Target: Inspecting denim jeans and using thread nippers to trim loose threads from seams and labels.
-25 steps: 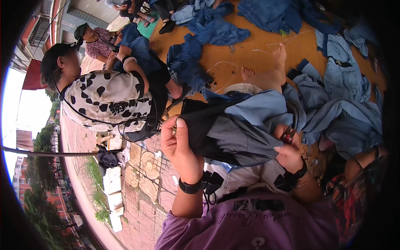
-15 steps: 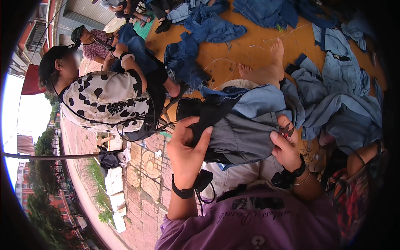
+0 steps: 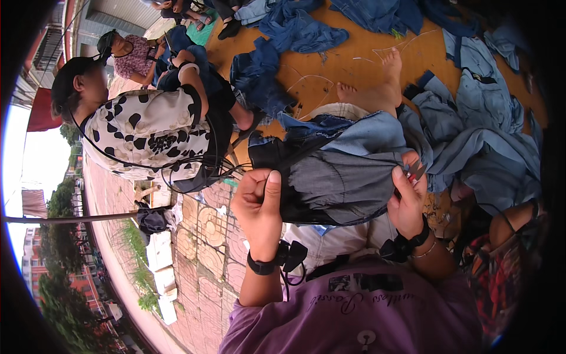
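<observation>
A denim garment lies over my lap, its dark grey inner fabric (image 3: 345,183) stretched between my hands. My left hand (image 3: 255,209) is closed, thumb against curled fingers, pinching the black left edge of that fabric. My right hand (image 3: 408,203) grips the right edge between thumb and fingers. Tucked in the same hand is a small pair of thread snips (image 3: 417,171), its dark blades pointing up and out beside the fingers. Lighter blue denim (image 3: 371,141) folds over beyond the grey fabric. My fingers hide part of the snips' red handle.
Blue jeans (image 3: 306,35) and pale denim (image 3: 486,100) are heaped on the orange-brown floor (image 3: 330,82) ahead and to the right. A person in a black cap and spotted shirt (image 3: 153,133) sits close on my left, by black cables (image 3: 200,168). Another person's arm (image 3: 513,224) shows at right.
My left hand has shifted slightly left and its thumb now stands upright on the edge. The grey fabric is spread wider and flatter. My right hand has moved slightly right, still holding the snips.
</observation>
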Available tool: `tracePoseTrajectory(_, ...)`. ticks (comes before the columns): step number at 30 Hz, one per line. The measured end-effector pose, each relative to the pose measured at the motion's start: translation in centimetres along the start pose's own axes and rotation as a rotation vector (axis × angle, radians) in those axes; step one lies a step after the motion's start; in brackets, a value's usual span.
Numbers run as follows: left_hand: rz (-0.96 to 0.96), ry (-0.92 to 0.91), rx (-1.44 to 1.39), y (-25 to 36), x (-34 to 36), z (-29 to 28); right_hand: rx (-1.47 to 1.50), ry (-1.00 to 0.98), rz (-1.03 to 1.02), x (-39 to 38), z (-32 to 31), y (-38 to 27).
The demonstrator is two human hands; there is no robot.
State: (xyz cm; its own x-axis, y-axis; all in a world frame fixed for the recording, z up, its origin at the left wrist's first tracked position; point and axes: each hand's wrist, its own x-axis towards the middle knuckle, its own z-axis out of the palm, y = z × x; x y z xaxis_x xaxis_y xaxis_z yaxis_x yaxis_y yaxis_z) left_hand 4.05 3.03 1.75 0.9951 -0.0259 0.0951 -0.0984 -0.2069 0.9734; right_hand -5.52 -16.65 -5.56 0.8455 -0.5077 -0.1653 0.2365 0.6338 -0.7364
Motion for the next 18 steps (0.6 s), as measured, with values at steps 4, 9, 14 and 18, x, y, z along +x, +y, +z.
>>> tracePoseTrajectory(4, 0.001, -0.029, -0.011, -0.3, -0.7, 0.1, -0.006, -0.017, -0.015, 0.3, -0.2, 0.3)
tracePoseTrajectory(9, -0.006, -0.111, -0.084, -0.6, -0.7, -0.2, -0.042, -0.029, -0.047, 0.5, -1.0, 0.8)
tracePoseTrajectory(14, 0.132, -0.283, -0.264, 2.0, -0.7, -0.2, -0.181, 0.022, -0.075, 0.8, 0.8, -1.2)
tracePoseTrajectory(18, 0.188, -0.365, -0.187, 1.9, -0.9, -1.7, -0.349, 0.017, -0.235, 1.2, 0.6, -2.2)
